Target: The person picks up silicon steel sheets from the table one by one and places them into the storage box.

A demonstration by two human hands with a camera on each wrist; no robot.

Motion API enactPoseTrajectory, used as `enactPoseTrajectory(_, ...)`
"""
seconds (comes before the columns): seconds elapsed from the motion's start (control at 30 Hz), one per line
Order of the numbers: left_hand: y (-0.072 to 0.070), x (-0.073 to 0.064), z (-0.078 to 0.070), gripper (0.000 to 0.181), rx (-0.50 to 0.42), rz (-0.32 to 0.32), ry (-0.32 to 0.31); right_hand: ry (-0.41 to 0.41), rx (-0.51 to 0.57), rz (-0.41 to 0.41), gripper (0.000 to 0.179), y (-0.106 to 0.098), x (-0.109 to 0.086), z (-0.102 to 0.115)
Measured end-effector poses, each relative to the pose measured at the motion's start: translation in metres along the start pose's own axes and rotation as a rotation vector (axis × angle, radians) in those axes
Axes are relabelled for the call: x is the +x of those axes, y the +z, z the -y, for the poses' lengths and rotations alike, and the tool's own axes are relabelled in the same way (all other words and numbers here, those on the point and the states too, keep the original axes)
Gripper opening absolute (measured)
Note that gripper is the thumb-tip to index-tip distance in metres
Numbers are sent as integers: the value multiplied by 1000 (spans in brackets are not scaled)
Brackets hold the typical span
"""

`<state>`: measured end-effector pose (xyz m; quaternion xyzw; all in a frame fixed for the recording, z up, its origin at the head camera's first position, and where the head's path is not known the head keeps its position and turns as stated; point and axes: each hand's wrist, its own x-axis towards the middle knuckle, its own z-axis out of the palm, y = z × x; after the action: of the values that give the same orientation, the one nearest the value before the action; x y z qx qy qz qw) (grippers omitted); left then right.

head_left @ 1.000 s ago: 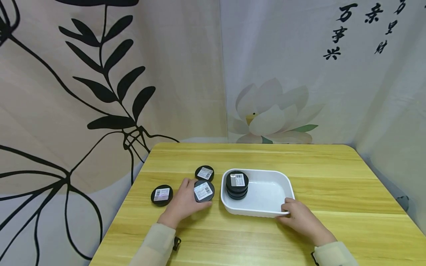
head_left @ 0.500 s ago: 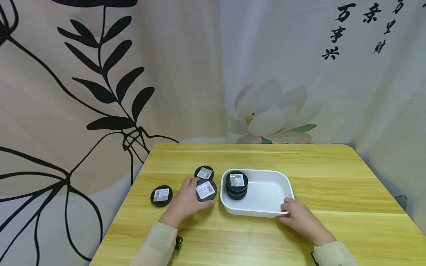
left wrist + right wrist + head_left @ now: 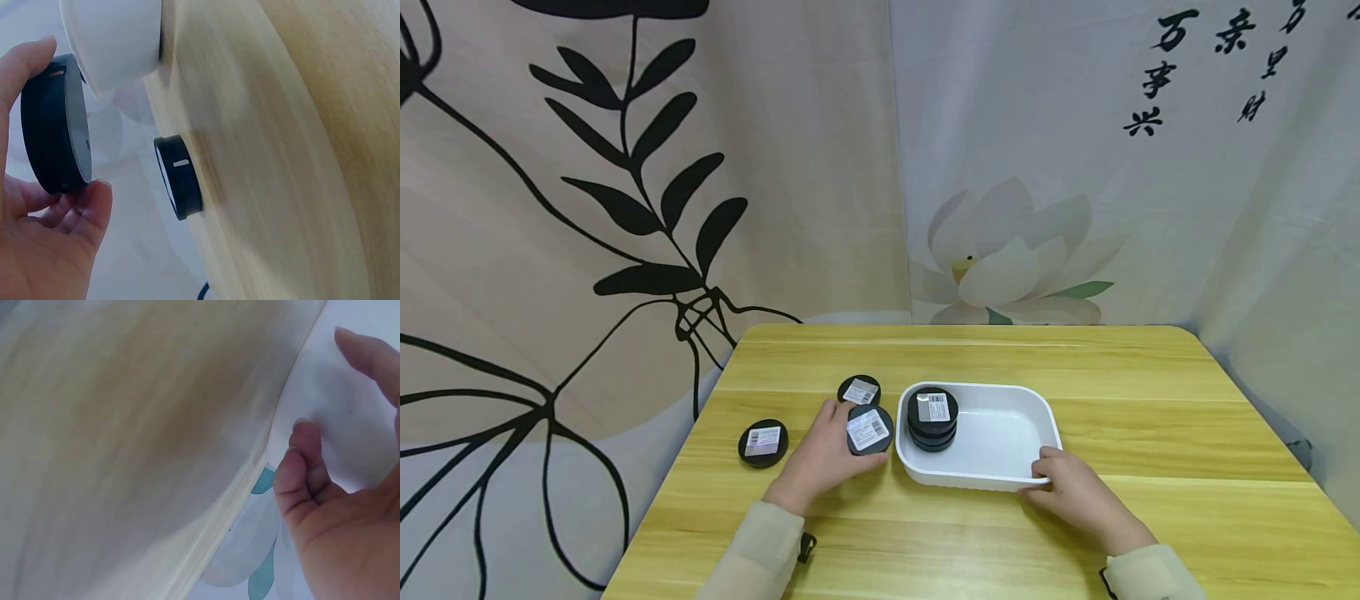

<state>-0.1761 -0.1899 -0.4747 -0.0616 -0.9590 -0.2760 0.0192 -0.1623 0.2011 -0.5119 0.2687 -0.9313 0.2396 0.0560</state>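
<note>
Disc [image 3: 870, 430], round and black, sits gripped in left hand [image 3: 820, 460]; right hand [image 3: 1073, 493] pinches smooth white tray [image 3: 1000, 446].

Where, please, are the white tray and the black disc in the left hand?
White tray [image 3: 1003, 433], head view, on its bare floor.
Held black disc [image 3: 45, 125], left wrist view, on its side wall.

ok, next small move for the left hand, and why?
Probably move the held black disc right, over the white tray: the left hand has it lifted off the table just left of the tray, similar discs are stacked inside, and the right hand grips the tray's near-right corner.
</note>
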Motion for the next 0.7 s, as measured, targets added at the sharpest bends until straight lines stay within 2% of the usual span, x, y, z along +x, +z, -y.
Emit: enactPoseTrajectory(0.7, -7, 6, -15, 99, -17, 20, 48, 8, 12, 12, 36, 1, -1, 0)
